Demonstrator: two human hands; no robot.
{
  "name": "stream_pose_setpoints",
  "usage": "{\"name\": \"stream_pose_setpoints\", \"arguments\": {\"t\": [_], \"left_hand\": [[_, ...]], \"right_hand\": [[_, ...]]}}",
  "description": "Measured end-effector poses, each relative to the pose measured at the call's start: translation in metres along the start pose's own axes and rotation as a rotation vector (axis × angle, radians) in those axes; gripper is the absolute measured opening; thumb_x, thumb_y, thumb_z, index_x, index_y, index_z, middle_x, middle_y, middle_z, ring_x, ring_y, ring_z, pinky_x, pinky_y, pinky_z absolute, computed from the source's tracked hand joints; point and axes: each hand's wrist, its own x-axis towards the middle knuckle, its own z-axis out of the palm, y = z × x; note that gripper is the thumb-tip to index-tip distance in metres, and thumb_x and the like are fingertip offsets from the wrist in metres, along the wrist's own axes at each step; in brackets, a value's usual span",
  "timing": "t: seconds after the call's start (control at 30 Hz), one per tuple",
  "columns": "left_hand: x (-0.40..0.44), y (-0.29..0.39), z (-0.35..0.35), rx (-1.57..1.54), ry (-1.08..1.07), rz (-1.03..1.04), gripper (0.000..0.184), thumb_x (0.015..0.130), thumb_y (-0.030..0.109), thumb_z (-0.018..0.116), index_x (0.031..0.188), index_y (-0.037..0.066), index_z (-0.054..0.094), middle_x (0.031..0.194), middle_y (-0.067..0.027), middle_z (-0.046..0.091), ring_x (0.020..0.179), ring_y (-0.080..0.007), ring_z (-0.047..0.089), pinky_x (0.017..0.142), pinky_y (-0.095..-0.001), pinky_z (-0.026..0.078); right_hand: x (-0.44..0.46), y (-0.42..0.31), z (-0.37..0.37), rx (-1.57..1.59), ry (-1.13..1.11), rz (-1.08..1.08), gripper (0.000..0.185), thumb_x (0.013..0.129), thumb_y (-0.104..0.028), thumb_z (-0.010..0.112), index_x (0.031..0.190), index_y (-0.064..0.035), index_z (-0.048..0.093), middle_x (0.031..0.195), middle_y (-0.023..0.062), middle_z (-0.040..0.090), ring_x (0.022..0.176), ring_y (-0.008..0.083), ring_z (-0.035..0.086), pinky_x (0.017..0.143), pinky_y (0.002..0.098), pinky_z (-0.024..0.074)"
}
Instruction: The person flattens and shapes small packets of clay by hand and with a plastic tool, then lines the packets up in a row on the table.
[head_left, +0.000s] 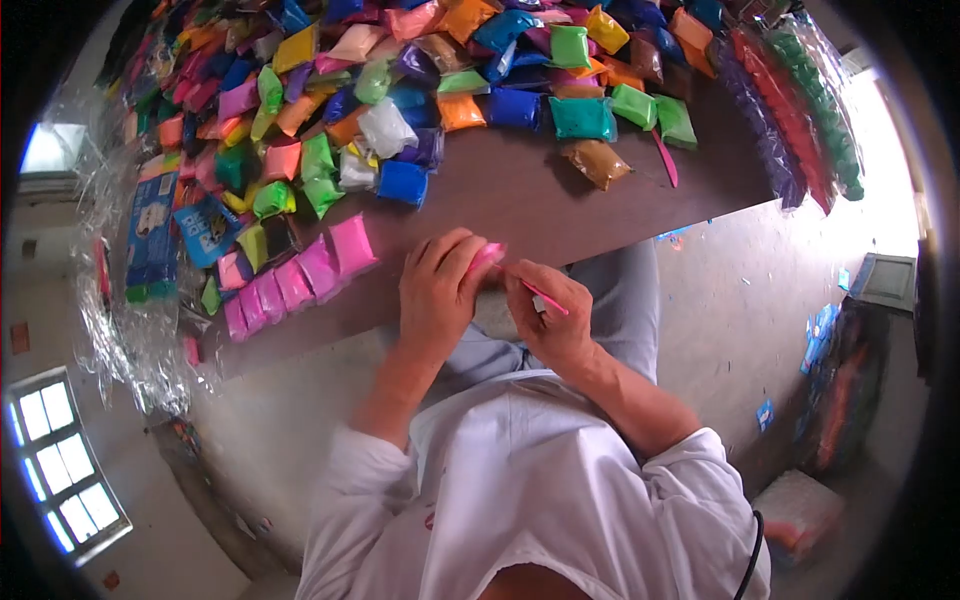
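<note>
My left hand (437, 290) is closed round a small pink packet (487, 257) near the table's front edge. Close beside it on the right, my right hand (552, 312) grips a thin pink tool (543, 297), with its fingertips near the packet's end. Left of my hands, a row of pink packets (293, 284) lies on the brown table (500, 190). Further right on the table is another thin pink tool (666, 158), near a brown packet (597, 163).
Packets of many colours (400, 60) are heaped across the table's far side. Long purple, red and green strips of packets (800, 110) lie at the right. Clear plastic wrap (110, 290) hangs at the left, beside a blue box (152, 230).
</note>
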Motion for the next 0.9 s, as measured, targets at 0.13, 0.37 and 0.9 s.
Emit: {"name": "stream_pose_setpoints", "arguments": {"t": [0.13, 0.37, 0.9], "left_hand": [[-0.017, -0.001, 0.004, 0.032, 0.021, 0.018, 0.024, 0.082, 0.015, 0.059, 0.103, 0.005, 0.059, 0.107, -0.0118, 0.057, 0.099, -0.0317, 0.054, 0.085, -0.0410, 0.043], [-0.029, 0.002, 0.010, 0.114, -0.018, 0.023, 0.034, 0.081, 0.015, 0.054, 0.114, 0.005, 0.054, 0.120, -0.0121, 0.052, 0.112, -0.0311, 0.049, 0.094, -0.0425, 0.038], [-0.025, 0.009, 0.012, 0.092, 0.023, 0.010, 0.031, 0.082, 0.008, 0.053, 0.112, 0.001, 0.053, 0.118, -0.0158, 0.054, 0.110, -0.0345, 0.051, 0.094, -0.0431, 0.038]], "right_hand": [[-0.016, 0.012, -0.013, 0.061, -0.033, 0.168, 0.022, 0.073, 0.008, 0.061, 0.094, -0.0006, 0.057, 0.074, 0.0086, 0.059, 0.059, 0.0161, 0.057, 0.056, 0.0265, 0.0471], [-0.020, -0.004, -0.021, 0.521, 0.048, 0.719, 0.013, 0.089, -0.011, 0.056, 0.097, 0.0000, 0.056, 0.083, 0.0068, 0.064, 0.070, 0.0115, 0.061, 0.060, 0.0218, 0.0488], [-0.009, -0.005, -0.021, 0.944, 0.053, 1.023, 0.013, 0.089, -0.016, 0.057, 0.090, -0.0032, 0.056, 0.078, 0.0069, 0.064, 0.063, 0.0130, 0.062, 0.053, 0.0242, 0.0487]]}}
